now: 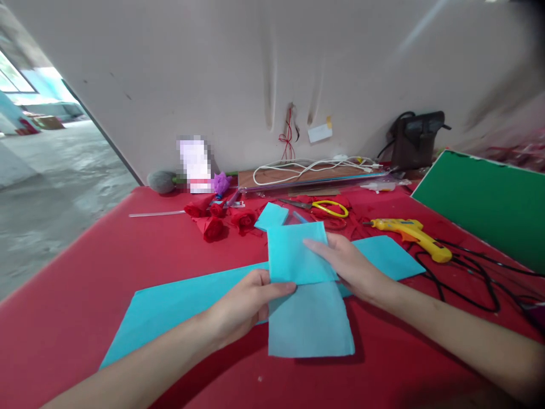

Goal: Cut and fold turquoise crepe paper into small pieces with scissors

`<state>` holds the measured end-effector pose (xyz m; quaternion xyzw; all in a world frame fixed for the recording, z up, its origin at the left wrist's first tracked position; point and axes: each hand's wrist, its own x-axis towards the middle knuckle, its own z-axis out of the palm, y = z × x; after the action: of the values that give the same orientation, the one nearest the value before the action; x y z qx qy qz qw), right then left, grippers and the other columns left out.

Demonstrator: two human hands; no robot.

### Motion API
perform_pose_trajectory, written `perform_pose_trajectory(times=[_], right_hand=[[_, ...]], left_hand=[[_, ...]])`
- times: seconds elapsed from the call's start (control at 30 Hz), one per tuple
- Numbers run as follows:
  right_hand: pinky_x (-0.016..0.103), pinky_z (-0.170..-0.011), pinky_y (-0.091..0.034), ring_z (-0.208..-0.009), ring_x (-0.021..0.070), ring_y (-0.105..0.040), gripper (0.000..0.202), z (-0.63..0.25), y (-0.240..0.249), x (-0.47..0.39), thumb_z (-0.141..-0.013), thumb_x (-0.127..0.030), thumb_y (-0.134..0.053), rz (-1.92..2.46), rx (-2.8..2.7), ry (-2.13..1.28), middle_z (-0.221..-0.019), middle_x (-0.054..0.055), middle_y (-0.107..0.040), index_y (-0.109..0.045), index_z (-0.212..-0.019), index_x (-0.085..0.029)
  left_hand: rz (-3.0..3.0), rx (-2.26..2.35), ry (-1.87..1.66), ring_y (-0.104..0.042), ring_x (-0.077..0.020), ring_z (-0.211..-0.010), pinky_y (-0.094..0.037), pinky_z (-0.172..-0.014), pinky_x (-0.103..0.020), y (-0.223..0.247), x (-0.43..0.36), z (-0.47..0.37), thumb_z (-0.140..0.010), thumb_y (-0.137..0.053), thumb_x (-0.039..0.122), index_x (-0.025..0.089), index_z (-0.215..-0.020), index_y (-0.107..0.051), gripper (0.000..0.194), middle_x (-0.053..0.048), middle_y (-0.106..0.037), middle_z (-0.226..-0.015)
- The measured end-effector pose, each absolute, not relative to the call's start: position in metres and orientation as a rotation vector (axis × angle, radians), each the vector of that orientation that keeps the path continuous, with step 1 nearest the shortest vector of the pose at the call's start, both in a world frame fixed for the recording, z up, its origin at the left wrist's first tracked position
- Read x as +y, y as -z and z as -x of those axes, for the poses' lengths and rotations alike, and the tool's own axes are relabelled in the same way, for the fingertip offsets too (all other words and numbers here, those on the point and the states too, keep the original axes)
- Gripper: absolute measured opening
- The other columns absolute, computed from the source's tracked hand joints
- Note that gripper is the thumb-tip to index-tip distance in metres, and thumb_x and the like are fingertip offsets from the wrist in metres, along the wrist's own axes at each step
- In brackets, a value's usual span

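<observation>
Blue folded paper (293, 258): from where I stand, it's held just over the red table (85, 278), a paler flap showing below the upper square
Left hand (244, 304): pinching the paper's left edge, thumb on top near the fold
Right hand (347, 264): gripping the right edge, thumb across the front
Blue sheeting (183, 304): on the table, showing to both sides of the held paper
Beyond the hands: a small blue piece (271, 216), red flowers (213, 228), yellow-handled scissors (332, 208)
Off to the right: a yellow glue gun (411, 230), then a green board (485, 199)
</observation>
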<state>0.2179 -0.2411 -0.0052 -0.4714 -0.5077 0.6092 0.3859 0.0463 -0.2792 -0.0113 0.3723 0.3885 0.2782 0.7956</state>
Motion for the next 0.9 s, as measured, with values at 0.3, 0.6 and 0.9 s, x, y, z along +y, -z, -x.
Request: perform_pose_trajectory(times=[0.3, 0.6, 0.9], right_hand=[[0.03, -0.073, -0.046, -0.072, 0.0145, -0.06, 0.031, -0.235, 0.019, -0.247, -0.068, -0.04, -0.063, 1.14, -1.447, -1.874, -0.079, 0.003, -0.065, -0.061, -0.087, -0.015], [0.023, -0.062, -0.04, -0.065, 0.0107, -0.052, 0.029, -0.23, 0.016, -0.239, -0.071, -0.044, -0.058, 1.218, -1.663, -1.626, -0.073, 0.0, -0.058, -0.058, -0.076, -0.015], [0.02, -0.045, -0.034, -0.047, 0.0061, -0.041, 0.023, -0.226, 0.015, -0.232, -0.072, -0.038, -0.057, 1.201, -1.825, -1.586, -0.055, -0.005, -0.045, -0.057, -0.078, -0.016]], left_hand=[[-1.105, 1.045, -0.695, -0.053, -0.0092, -0.06, -0.046, -0.06, -0.021, 0.015, -0.261, -0.035, -0.072, -0.063, 0.036, 0.013, -0.072, -0.063, 0.023, 0.0, -0.059, -0.065], [-1.215, 0.956, -0.519, -0.057, -0.0098, -0.065, -0.047, -0.062, -0.02, 0.019, -0.254, -0.025, -0.076, -0.06, 0.033, 0.014, -0.079, -0.065, 0.019, -0.001, -0.063, -0.07], [-1.138, 0.91, -0.454, -0.057, -0.0111, -0.066, -0.046, -0.065, -0.024, 0.02, -0.245, -0.017, -0.076, -0.059, 0.034, 0.015, -0.082, -0.066, 0.021, -0.003, -0.065, -0.074]])
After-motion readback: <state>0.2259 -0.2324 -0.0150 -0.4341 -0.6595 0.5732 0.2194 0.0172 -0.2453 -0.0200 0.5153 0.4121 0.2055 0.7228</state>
